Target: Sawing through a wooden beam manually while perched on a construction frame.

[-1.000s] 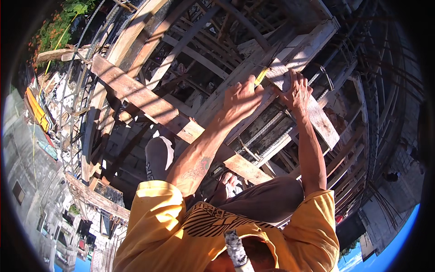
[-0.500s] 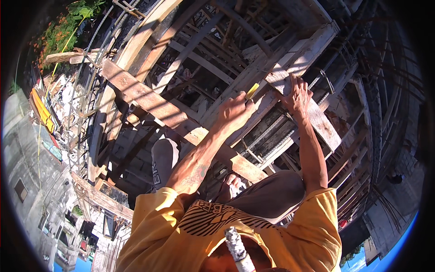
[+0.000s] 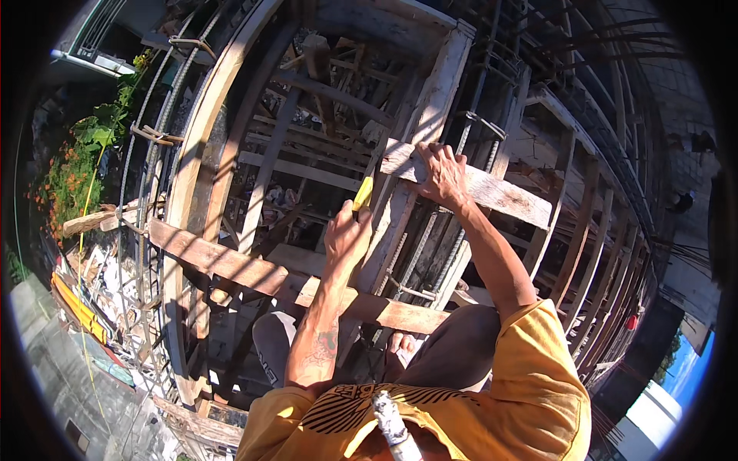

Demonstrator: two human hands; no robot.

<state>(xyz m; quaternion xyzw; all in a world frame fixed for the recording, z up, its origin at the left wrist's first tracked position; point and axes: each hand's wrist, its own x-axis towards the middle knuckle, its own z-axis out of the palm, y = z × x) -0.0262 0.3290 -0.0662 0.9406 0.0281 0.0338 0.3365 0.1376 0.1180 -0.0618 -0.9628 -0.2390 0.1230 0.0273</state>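
Note:
My left hand (image 3: 347, 234) is closed around a slim yellow thing (image 3: 364, 192). Its upper part sticks out past the fingers, and I cannot make out its kind. My right hand (image 3: 443, 175) grips a short wooden board (image 3: 503, 197) near its left end, fingers bent over the far edge. This board lies crosswise over the long timber form (image 3: 432, 107) and the steel bars beside it. Below my left hand, a longer plank (image 3: 219, 257) runs across the framing, under my left forearm.
Ribbed steel bars tied with stirrups (image 3: 156, 146) rise along the left. Slatted timber framing (image 3: 588, 238) stands on the right. Deep gaps show between the beams. My foot (image 3: 401, 343) is below the near plank. A yellow line (image 3: 91, 196) hangs at the far left.
The view has turned, so the framing appears rotated and shifted left. The short board now lies more level in the picture. Both hands keep their holds.

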